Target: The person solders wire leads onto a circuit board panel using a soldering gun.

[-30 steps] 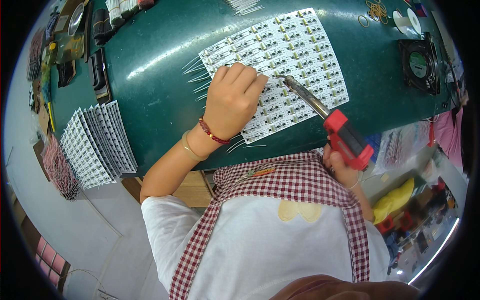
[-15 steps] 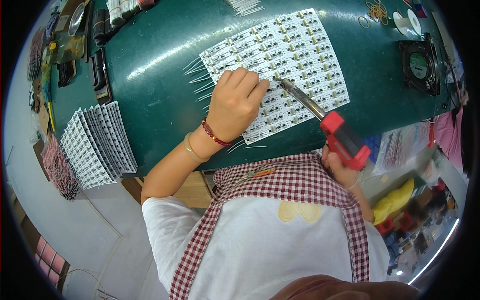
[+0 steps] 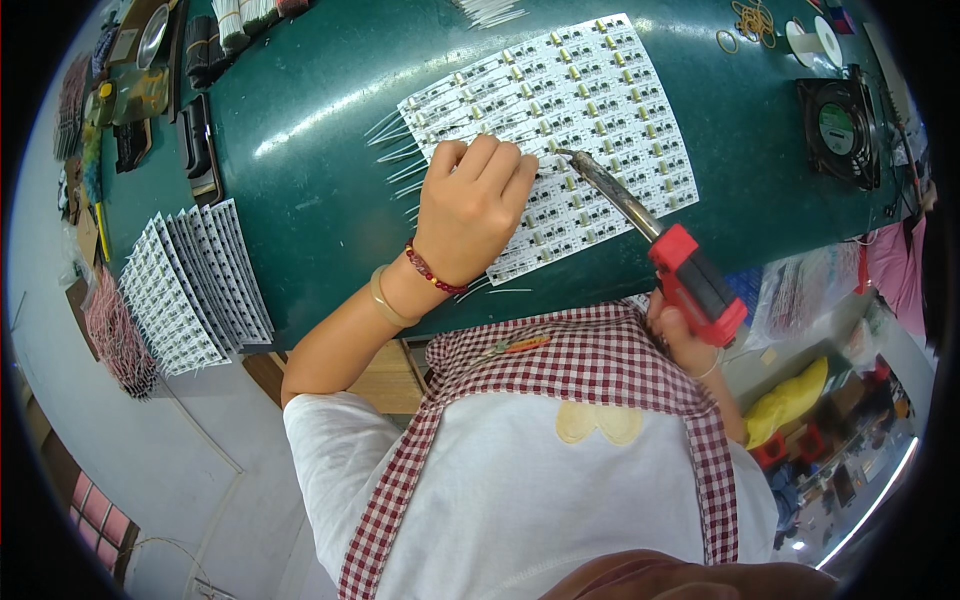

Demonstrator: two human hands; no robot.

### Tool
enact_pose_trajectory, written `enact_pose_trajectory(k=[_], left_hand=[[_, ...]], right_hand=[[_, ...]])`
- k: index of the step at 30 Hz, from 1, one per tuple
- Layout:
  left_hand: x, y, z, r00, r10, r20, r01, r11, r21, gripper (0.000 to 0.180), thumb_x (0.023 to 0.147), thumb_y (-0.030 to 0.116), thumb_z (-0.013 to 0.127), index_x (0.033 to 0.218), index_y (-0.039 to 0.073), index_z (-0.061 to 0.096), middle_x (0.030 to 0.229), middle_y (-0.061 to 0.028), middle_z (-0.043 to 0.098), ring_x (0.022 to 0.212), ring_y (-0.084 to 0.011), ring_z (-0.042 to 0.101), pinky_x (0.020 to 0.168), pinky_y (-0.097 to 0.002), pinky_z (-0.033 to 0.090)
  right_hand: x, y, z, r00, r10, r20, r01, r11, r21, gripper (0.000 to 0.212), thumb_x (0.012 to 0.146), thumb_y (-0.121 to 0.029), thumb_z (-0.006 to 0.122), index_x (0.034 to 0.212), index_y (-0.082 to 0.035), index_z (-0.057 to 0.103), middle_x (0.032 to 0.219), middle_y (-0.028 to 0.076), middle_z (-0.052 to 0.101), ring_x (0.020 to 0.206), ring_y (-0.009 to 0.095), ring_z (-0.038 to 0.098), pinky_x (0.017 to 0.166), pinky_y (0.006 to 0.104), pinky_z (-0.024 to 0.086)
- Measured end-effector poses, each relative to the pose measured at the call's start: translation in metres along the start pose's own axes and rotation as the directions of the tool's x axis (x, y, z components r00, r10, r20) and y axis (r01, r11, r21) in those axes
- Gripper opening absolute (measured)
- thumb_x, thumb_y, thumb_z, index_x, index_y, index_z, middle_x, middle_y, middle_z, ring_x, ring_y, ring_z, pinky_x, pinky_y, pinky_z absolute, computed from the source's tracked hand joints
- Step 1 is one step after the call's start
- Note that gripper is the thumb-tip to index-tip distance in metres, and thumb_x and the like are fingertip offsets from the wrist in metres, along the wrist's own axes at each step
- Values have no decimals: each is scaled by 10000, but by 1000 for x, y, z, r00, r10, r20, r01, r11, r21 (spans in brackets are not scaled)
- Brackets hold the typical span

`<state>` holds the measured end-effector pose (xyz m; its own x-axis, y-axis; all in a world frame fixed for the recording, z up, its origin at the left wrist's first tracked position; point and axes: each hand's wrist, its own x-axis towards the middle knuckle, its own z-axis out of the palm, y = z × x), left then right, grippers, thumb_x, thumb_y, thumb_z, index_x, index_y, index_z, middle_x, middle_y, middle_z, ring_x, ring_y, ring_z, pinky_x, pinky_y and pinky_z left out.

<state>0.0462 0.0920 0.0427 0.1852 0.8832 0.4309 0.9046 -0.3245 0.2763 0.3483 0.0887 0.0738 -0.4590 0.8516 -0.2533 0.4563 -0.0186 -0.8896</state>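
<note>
Right hand point(image 3: 684, 338) grips the red-and-black soldering iron point(image 3: 698, 286), nudged rightward now, frame's centre-right; left hand point(image 3: 476, 208), grip hidden, can't tell.

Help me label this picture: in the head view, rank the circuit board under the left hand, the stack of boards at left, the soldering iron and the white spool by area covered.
1. Circuit board, partly covered
2. Stack of boards
3. Soldering iron, long but narrow
4. White spool
</note>
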Motion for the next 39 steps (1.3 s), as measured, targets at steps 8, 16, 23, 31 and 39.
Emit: enact_pose_trajectory(k=[8, 16, 23, 31, 39], left_hand=[[-1, 7, -5, 1000, 10, -8, -10, 1000, -29, 217, 688, 57, 607, 895, -3, 627, 798, -62, 519, 772, -199, 519, 678, -314, 400], [0, 6, -3, 999, 20, 32, -19, 999, -48, 194, 685, 47, 603, 871, -4, 627, 779, -57, 510, 752, -193, 508, 675, -308, 399], [2, 8, -2, 1000, 13, 25, -12, 999, -43, 169, 686, 45, 594, 844, -5, 624, 772, -57, 504, 750, -191, 506, 675, -304, 397], [3, 9, -4, 999, 12, 51, -14, 1000, 25, 167, 681, 64, 583, 833, 2, 619, 774, -54, 500, 762, -193, 502, 679, -313, 392], [-1, 15, -3, 1000, -1, -8, 1, 1000, -15, 227, 671, 29, 610, 895, 21, 646, 759, -45, 491, 740, -193, 500, 654, -322, 385]], right_hand=[[-5, -1, -1, 1000, 19, 0, -19, 999, 41, 226, 833, -254, 666, 921, -46, 668, 760, 59, 637, 676, 223, 624, 631, 314, 486], [-4, 7, 0, 998, -29, 49, 32, 998, -59, 206, 822, -242, 669, 906, -55, 665, 790, 67, 628, 663, 235, 620, 600, 320, 475], [0, 2, 2, 996, -72, 47, 76, 992, -98, 190, 798, -225, 669, 882, -55, 669, 787, 88, 624, 640, 246, 609, 562, 328, 467], [-7, -2, -4, 1000, -26, -10, 26, 999, 23, 223, 817, -258, 655, 856, -39, 671, 729, 63, 645, 652, 227, 618, 608, 324, 485], [-12, 3, -4, 999, -48, -14, 48, 999, 6, 222, 826, -262, 652, 880, -48, 678, 734, 37, 655, 667, 210, 629, 626, 315, 491]])
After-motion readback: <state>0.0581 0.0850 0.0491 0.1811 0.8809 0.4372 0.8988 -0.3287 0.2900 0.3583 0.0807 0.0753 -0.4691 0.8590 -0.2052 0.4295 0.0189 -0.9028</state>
